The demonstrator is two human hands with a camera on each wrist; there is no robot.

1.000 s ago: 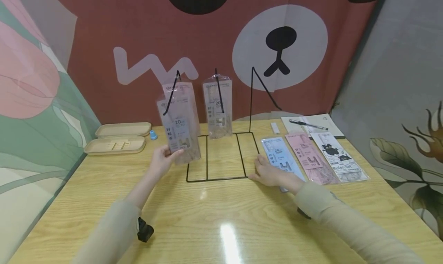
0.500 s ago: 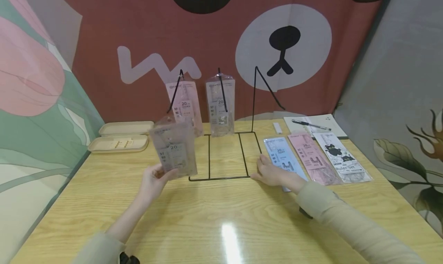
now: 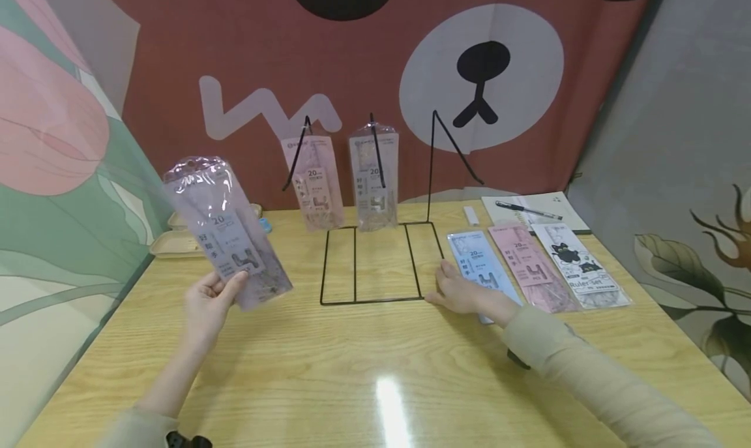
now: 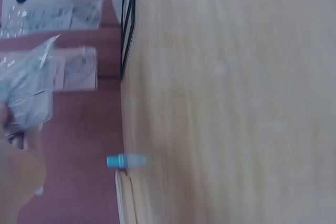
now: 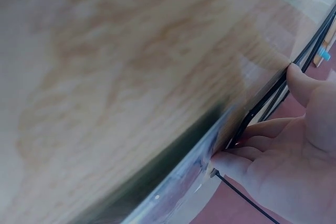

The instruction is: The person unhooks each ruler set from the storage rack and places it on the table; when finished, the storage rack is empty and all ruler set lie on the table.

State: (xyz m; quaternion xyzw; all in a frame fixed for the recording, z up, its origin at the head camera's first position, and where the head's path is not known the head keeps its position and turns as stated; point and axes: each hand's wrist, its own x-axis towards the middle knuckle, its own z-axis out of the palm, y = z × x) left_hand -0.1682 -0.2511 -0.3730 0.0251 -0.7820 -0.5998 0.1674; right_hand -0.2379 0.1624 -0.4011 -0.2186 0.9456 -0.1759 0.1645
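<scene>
My left hand (image 3: 208, 301) pinches the lower edge of a lilac ruler-set packet (image 3: 229, 239), held tilted over the table's left side, off the rack. Its clear wrap also shows in the left wrist view, the packet (image 4: 31, 93) partly out of frame. My right hand (image 3: 460, 295) grips the front right corner of a black wire display rack (image 3: 381, 300), thumb at the front bar and fingers at the side bar. A pink packet (image 3: 317, 174) hangs from the rack's left hook and a greyish packet (image 3: 373, 174) from the middle one. The right hook (image 3: 454, 145) stands beside them.
To the right lie a blue packet (image 3: 481, 259), a pink packet (image 3: 530, 265) and a white cat-print packet (image 3: 577, 259). Behind them are a notebook (image 3: 569, 210), a pen (image 3: 528, 210) and a white eraser-like block (image 3: 471, 216). A beige case (image 3: 173, 244) sits behind the lilac packet.
My left hand has drawn the lilac packet away from the rack's left hook, down and then to the left, uncovering the pink packet. The right hand stays on the rack.
</scene>
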